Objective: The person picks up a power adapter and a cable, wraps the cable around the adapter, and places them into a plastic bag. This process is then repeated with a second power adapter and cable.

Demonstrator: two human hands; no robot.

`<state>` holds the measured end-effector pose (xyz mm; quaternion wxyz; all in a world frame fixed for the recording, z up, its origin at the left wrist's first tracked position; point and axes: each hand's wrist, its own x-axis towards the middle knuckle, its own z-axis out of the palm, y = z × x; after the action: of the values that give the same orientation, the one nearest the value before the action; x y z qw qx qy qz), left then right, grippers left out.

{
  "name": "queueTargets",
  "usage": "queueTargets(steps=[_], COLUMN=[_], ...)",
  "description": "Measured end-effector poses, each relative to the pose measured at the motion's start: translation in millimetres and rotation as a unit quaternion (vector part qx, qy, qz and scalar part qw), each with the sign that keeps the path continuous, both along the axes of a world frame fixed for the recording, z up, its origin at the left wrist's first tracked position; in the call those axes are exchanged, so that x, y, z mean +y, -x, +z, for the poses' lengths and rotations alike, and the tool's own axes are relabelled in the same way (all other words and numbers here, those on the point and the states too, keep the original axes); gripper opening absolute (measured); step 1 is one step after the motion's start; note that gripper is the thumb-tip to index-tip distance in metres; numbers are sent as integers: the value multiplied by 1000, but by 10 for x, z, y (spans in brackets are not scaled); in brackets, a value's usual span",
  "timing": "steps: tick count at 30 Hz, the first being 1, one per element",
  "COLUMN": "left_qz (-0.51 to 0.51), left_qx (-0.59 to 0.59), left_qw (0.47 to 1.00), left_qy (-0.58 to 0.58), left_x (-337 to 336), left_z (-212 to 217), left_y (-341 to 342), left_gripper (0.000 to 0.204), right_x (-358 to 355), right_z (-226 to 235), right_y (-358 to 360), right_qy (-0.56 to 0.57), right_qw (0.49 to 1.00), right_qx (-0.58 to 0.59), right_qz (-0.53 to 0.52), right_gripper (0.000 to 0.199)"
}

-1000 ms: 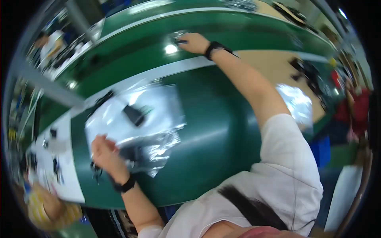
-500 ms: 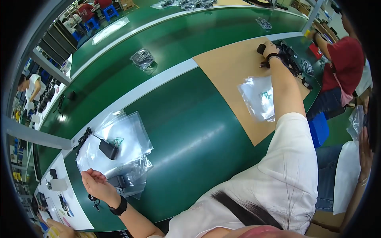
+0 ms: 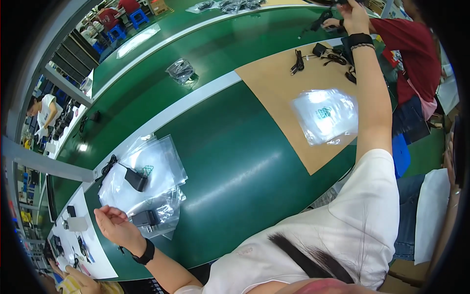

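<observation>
My right hand (image 3: 353, 18) is raised at the top right, its fingers closed by a dark thing that is partly cut off by the frame. Close by, a co-worker's hand (image 3: 333, 22) holds a black adapter cable (image 3: 320, 20). My left hand (image 3: 113, 226) hovers at the lower left, fingers loosely curled and apart, nothing visible in it. Beside it a black power adapter (image 3: 143, 218) lies on clear plastic bags (image 3: 165, 169). A second adapter (image 3: 135, 180) with a coiled cable (image 3: 109, 165) rests on the same bags.
Brown paper (image 3: 267, 81) carries a stack of clear bags (image 3: 325, 116), a black cable (image 3: 297, 62) and an adapter (image 3: 319, 49). A bagged item (image 3: 181, 71) lies on the green strip beyond the pale ledge (image 3: 191, 105). A co-worker in a red shirt (image 3: 411, 49) stands at right.
My right hand has moved up and away from the brown paper. The co-worker has leaned in and reached toward it. The black pile there is smaller, with separate pieces showing. My left hand barely moved.
</observation>
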<state>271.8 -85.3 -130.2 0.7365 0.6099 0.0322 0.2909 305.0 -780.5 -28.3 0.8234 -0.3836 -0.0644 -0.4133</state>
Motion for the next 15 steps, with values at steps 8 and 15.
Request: queueTargets(steps=[8, 15], left_qz=[-152, -350], left_qx=[1, -90], left_qw=[970, 926], left_qy=[-192, 111], left_x=[-789, -1400], left_z=[468, 844], left_y=[13, 214], left_gripper=[19, 41], right_x=[2456, 4159], right_z=[742, 145], right_y=[92, 268], right_qy=[257, 517], right_qw=[957, 782], right_qx=[2, -39], right_qz=[136, 346], right_gripper=[28, 65])
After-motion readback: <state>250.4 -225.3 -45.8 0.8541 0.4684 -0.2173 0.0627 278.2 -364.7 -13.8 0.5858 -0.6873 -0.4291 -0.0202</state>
